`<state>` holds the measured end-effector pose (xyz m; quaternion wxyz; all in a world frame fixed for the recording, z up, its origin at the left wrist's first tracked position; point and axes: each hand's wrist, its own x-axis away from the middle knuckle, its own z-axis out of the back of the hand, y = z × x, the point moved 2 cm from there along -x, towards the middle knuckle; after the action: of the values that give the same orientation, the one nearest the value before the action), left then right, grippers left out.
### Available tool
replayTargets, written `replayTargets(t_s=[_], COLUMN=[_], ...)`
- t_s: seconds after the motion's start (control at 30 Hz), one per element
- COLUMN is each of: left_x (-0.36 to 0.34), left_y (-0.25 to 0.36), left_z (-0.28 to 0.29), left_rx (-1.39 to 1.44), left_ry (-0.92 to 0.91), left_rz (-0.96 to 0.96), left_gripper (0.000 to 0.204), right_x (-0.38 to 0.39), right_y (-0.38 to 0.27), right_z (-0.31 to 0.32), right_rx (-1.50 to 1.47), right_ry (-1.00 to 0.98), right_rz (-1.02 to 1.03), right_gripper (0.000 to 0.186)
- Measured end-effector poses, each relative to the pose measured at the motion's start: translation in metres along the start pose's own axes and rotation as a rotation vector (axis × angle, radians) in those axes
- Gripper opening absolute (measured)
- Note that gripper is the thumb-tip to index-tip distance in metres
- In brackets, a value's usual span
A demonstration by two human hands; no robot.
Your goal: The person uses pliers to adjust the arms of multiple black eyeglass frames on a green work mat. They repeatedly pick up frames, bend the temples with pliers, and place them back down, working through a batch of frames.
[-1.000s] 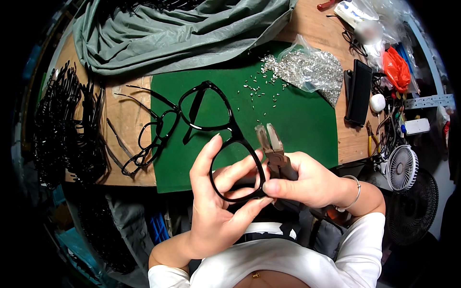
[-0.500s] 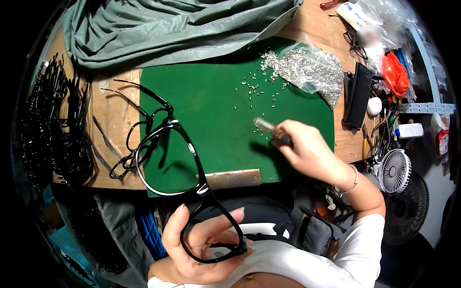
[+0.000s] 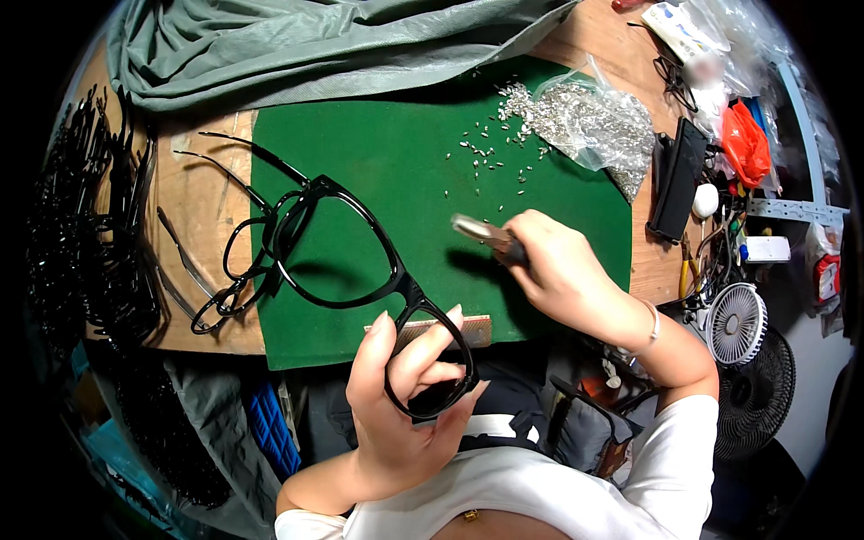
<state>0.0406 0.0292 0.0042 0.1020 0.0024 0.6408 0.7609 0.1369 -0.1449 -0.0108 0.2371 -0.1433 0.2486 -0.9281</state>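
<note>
Our left hand (image 3: 405,405) was closed around one lens ring of the black glasses frame (image 3: 360,270) near the surface's front edge. Our right hand (image 3: 562,274) gripped small pliers (image 3: 486,236) over the green mat (image 3: 432,180).

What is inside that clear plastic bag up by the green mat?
The clear bag holds a heap of tiny silver metal bits, and some bits have spilled onto the green mat. What lies under the heap is hidden.
</note>
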Motion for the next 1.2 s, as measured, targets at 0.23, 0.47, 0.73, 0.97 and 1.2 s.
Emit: replayTargets(t_s=[0.23, 0.47, 0.73, 0.97, 1.2], left_x=[-0.014, -0.013, -0.015, -0.01, -0.009], left_y=[0.004, 0.007, 0.022, 0.033, 0.04], left_z=[-0.019, -0.031, -0.02, 0.007, 0.019], left_rx=[0.075, 0.053, 0.275, 0.39, 0.433], left_ry=[0.199, 0.229, 0.165, 0.007, -0.106], left_rz=[-0.021, -0.007, 0.065, 0.17, 0.205], left_gripper=[0.083, 0.087, 0.083, 0.093, 0.085], right_x=[0.031, 0.046, 0.046, 0.053, 0.054], right_y=[-0.051, -0.052, -0.056, -0.056, -0.065], right_z=[0.015, -0.004, 0.011, 0.03, 0.039], right_rx=[-0.697, -1.231, -1.533, -1.261, -0.749], right_ry=[0.022, 0.105, -0.323, -0.343, -0.712], right_rz=[-0.011, -0.252, -0.442, -0.309, -0.022], right_gripper=[0.016, 0.018, 0.021, 0.023, 0.031])
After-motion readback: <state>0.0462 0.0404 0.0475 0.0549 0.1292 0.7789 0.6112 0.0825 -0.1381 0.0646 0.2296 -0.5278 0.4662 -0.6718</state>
